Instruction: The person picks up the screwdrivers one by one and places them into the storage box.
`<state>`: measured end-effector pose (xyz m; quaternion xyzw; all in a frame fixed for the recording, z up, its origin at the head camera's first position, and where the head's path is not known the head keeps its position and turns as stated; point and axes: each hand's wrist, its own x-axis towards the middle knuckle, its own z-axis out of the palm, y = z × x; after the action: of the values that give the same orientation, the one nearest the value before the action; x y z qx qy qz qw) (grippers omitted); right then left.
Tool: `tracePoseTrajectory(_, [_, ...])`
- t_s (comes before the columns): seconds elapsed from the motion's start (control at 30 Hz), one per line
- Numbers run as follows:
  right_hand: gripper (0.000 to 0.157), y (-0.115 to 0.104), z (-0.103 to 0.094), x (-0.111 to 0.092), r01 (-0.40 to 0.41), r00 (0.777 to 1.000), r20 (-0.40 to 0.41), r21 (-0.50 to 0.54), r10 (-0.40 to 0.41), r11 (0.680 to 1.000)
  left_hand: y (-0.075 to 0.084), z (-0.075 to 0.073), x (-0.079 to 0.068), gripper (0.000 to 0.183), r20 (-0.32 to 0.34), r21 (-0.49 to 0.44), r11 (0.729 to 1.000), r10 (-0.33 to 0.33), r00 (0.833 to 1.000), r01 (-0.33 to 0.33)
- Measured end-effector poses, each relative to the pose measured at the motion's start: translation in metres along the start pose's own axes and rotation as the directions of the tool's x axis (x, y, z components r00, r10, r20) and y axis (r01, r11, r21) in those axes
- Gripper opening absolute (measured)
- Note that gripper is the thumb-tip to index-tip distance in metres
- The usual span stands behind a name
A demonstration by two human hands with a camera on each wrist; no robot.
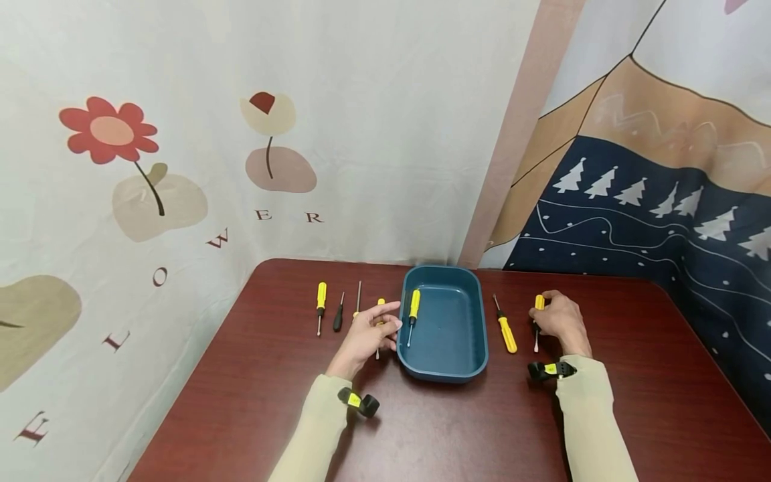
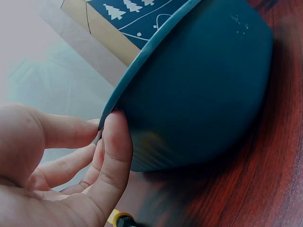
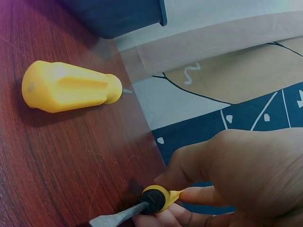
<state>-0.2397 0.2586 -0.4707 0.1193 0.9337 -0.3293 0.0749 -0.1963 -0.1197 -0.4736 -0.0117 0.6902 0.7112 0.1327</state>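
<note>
My left hand (image 1: 363, 340) pinches the left rim of a blue rectangular bin (image 1: 453, 328); in the left wrist view, thumb and fingers meet over its edge (image 2: 142, 59). One yellow-and-black screwdriver (image 1: 414, 304) lies inside, along the left wall. To the right of the bin, my right hand (image 1: 563, 321) grips a flat-tipped screwdriver (image 3: 155, 197) by its yellow-and-black handle, the blade pointing toward me. Between that hand and the bin lies another screwdriver with an all-yellow handle (image 1: 507, 335), its shaft pointing away from me.
Left of the bin, a yellow-and-black screwdriver (image 1: 322, 296), a small black one (image 1: 338, 317) and others partly behind my left hand lie in a row on the reddish-brown table (image 1: 434, 435). A printed curtain (image 1: 373, 134) hangs along the back edge.
</note>
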Motion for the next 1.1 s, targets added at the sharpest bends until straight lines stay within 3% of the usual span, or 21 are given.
tracePoseTrajectory(0.4, [0.059,-0.001,0.001,0.001,0.035,0.996,-0.083,0.128,-0.024,0.991,0.003,-0.002,0.000,0.048,0.035,0.004,1.000,-0.020,0.999,0.020])
tracePoseTrajectory(0.73, [0.059,-0.010,-0.001,-0.002,0.126,0.981,-0.169,0.155,-0.099,0.980,0.025,0.003,-0.016,0.046,0.038,0.015,1.000,-0.014,0.999,0.014])
tracePoseTrajectory(0.8, [0.060,-0.003,0.004,0.007,0.153,0.974,-0.188,0.160,-0.122,0.975,0.026,0.003,-0.017,0.046,0.038,0.015,1.000,-0.011,0.999,0.010])
tracePoseTrajectory(1.1, [0.057,-0.017,0.000,-0.002,0.199,0.965,-0.215,0.217,-0.152,0.956,0.002,-0.001,0.000,0.048,0.034,0.002,1.000,-0.012,0.999,0.012])
